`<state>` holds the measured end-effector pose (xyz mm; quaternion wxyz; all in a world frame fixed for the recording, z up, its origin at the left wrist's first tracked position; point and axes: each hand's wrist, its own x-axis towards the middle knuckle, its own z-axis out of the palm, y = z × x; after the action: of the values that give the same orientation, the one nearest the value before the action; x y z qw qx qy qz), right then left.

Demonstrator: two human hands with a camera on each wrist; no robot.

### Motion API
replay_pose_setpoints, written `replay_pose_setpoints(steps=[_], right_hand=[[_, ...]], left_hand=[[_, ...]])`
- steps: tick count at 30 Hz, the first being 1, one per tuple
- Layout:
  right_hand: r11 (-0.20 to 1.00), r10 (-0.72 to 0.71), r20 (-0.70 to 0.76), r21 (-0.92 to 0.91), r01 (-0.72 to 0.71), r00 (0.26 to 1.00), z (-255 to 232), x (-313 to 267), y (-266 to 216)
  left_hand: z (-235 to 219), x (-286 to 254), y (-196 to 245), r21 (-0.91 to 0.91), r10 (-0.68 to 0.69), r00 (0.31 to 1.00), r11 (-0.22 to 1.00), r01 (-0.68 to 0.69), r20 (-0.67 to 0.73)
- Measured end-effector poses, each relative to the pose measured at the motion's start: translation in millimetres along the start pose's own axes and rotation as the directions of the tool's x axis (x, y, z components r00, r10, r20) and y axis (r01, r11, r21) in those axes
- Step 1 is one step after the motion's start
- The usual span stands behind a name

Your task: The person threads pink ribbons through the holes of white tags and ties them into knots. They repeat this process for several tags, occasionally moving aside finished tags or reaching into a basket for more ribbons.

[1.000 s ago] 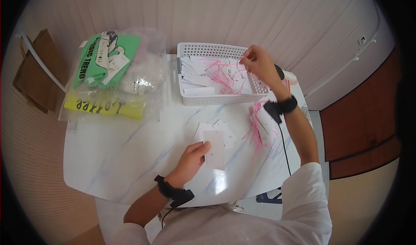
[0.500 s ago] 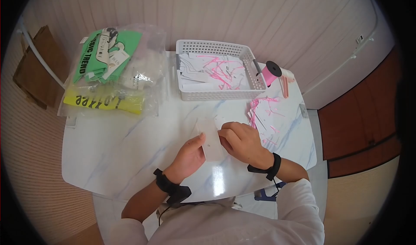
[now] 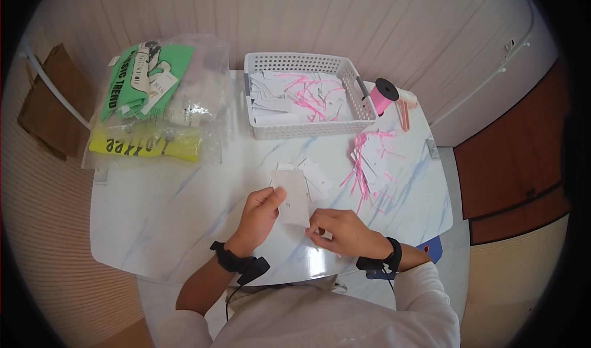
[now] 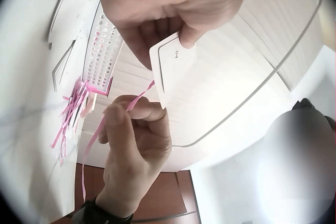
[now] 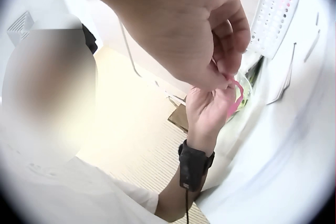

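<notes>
Holds a white card point(image 3: 294, 197) above the table point(image 3: 178, 225), with its long axis away from the body, pinched along the left edge by the left hand point(image 3: 257, 217). Just off the lower right corner, pinches a pink ribbon point(image 4: 139, 97) in the nearer right hand point(image 3: 345, 234), with the card up and left of these fingertips. Cannot tell how ribbon meets card: hidden behind the edge. Blurred: the card's print.
</notes>
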<state>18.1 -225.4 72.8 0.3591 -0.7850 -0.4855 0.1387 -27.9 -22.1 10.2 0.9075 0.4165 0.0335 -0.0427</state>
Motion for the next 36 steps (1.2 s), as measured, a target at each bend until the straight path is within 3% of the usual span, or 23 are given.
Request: replay_pose_setpoints(steps=[1, 3, 7, 9, 13, 17, 19, 20, 22, 36], right_hand=[[1.0, 0.003, -0.003, 0.005, -0.003, 1.0, 0, -2, 2], [0.895, 0.159, 0.323, 0.352, -0.274, 0.933, -3, -4, 9], [0.841, 0.125, 0.209, 0.496, -0.215, 0.97, -11, -3, 29], [0.647, 0.375, -0.019, 0.722, -0.247, 0.927, -17, -1, 29], [0.587, 0.311, -0.097, 0.802, -0.111, 0.945, -13, 11, 16], [0.528, 0.372, -0.038, 0.831, -0.177, 0.928, 1, 19, 12], [0.372, 0.428, 0.081, 0.892, -0.257, 0.9, 4, 18, 17], [0.37, 0.428, 0.083, 0.892, -0.258, 0.9, 5, 18, 17], [0.212, 0.47, 0.104, 0.951, -0.226, 0.877, 6, 17, 17], [0.112, 0.561, 0.064, 0.982, -0.152, 0.825, 9, 20, 3]], left_hand=[[-1, -2, 0, 0.068, -0.023, 0.999, 0.997, 0.021, 0.027], [2, -5, 2, 0.138, -0.054, 0.997, 0.989, 0.046, 0.053], [8, -8, 3, 0.146, -0.059, 0.994, 0.988, 0.045, 0.093], [8, -8, 3, 0.137, -0.061, 0.993, 0.99, 0.047, 0.105], [12, -7, 4, 0.194, -0.077, 0.992, 0.979, 0.056, 0.102], [15, -8, 7, 0.28, -0.065, 0.993, 0.959, 0.035, 0.1], [12, -7, 3, 0.299, -0.06, 0.993, 0.954, 0.028, 0.099], [11, -7, 2, 0.318, -0.054, 0.993, 0.948, 0.019, 0.101], [14, -8, 5, 0.328, -0.061, 0.994, 0.944, 0.028, 0.09], [20, -8, 7, 0.375, 0.029, 0.996, 0.925, -0.059, 0.086]])
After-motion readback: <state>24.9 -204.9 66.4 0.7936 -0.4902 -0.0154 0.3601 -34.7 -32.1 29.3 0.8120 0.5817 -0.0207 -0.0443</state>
